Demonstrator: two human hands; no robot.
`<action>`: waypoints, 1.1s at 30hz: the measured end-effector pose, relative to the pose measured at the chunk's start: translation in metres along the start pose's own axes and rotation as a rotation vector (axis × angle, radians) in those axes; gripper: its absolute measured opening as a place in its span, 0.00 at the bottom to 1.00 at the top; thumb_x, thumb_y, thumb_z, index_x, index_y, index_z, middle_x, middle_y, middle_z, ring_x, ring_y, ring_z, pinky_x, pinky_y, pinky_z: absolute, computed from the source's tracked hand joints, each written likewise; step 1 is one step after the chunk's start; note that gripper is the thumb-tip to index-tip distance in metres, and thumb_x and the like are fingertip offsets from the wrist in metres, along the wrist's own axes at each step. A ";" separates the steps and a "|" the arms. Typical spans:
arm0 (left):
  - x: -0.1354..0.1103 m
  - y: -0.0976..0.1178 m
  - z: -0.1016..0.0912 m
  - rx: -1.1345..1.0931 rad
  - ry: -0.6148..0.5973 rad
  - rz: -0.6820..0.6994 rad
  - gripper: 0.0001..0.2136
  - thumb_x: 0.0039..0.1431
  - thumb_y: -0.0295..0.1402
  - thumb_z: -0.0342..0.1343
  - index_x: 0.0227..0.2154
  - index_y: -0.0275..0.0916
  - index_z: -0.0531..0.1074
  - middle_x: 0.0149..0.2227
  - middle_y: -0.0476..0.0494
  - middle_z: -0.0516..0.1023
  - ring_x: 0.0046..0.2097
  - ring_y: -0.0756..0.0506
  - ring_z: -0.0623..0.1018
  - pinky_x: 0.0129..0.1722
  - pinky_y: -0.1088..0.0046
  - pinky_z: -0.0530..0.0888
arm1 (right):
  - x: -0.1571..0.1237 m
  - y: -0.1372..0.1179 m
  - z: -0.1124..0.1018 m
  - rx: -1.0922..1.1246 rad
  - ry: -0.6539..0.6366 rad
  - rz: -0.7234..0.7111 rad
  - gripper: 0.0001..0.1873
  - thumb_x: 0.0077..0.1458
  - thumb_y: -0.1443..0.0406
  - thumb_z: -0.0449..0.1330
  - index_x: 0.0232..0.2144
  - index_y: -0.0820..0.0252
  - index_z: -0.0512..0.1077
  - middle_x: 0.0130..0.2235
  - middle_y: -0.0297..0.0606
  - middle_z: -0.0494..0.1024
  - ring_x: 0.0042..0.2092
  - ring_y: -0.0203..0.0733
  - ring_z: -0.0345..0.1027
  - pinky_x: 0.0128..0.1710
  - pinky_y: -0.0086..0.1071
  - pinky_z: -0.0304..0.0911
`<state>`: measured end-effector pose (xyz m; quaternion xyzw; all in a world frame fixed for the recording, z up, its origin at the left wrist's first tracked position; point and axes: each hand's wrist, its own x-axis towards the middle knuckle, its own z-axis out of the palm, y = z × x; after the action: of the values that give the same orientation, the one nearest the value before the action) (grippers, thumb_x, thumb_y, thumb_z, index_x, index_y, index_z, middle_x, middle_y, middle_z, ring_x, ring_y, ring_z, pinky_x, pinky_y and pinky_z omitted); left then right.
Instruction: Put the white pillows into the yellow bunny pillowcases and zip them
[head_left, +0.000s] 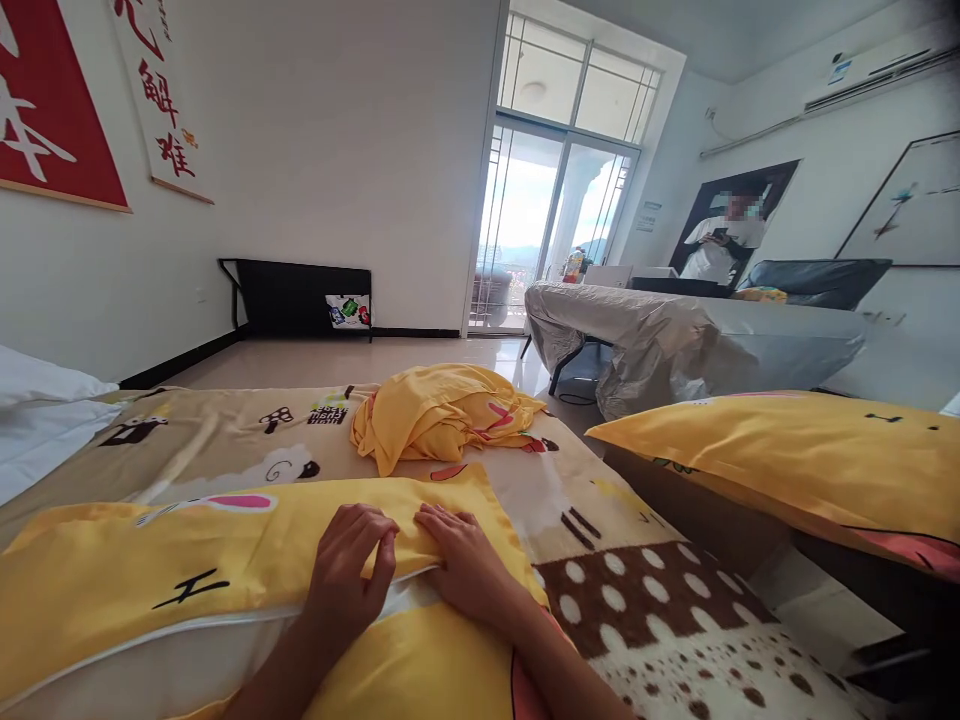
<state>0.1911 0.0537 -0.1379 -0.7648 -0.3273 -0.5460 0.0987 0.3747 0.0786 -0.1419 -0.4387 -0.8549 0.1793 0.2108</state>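
A yellow pillowcase (150, 570) with a white pillow (225, 650) showing at its open edge lies across the bed in front of me. My left hand (346, 580) rests on the pillowcase's edge with its fingers curled over the fabric. My right hand (465, 560) lies next to it, fingers pressed on the same edge of yellow cloth. The two hands nearly touch. A crumpled yellow pillowcase (442, 415) lies further out on the patterned bed sheet (637, 600).
A second yellow pillow (787, 455) sits at the right on a dark surface. White bedding (37, 410) lies at the left. Beyond the bed are a covered table (690, 340), a black frame (300, 295) against the wall, a balcony door (547, 215) and a person (724, 245) standing far right.
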 end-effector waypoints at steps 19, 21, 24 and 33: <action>0.006 0.038 -0.003 -0.111 -1.003 -0.275 0.21 0.66 0.40 0.38 0.60 0.53 0.59 0.58 0.50 0.70 0.59 0.42 0.68 0.61 0.58 0.61 | -0.012 -0.010 -0.038 0.050 0.330 0.280 0.18 0.36 0.75 0.48 0.29 0.57 0.70 0.27 0.33 0.75 0.30 0.39 0.66 0.30 0.28 0.52; 0.006 0.037 -0.002 -0.115 -1.014 -0.296 0.21 0.66 0.40 0.38 0.61 0.54 0.59 0.56 0.50 0.72 0.55 0.41 0.72 0.57 0.57 0.64 | -0.009 -0.007 -0.034 0.157 0.374 0.246 0.14 0.37 0.73 0.48 0.28 0.57 0.67 0.26 0.32 0.74 0.30 0.39 0.64 0.30 0.28 0.52; 0.006 0.032 0.004 -0.080 -1.021 -0.397 0.22 0.67 0.41 0.34 0.62 0.54 0.56 0.56 0.48 0.73 0.52 0.40 0.75 0.54 0.56 0.66 | -0.002 0.000 -0.027 0.281 0.454 0.197 0.11 0.41 0.70 0.47 0.29 0.57 0.65 0.28 0.32 0.73 0.31 0.38 0.63 0.30 0.28 0.53; 0.010 0.030 0.023 0.008 -1.042 -0.407 0.21 0.65 0.39 0.35 0.48 0.43 0.72 0.48 0.40 0.78 0.50 0.38 0.76 0.54 0.56 0.67 | 0.002 0.007 -0.029 0.498 0.182 0.159 0.11 0.44 0.68 0.58 0.35 0.59 0.70 0.30 0.32 0.76 0.31 0.37 0.66 0.29 0.27 0.57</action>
<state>0.2293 0.0465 -0.1318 -0.8547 -0.4759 -0.1026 -0.1804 0.3933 0.0871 -0.1207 -0.4535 -0.7250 0.3596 0.3733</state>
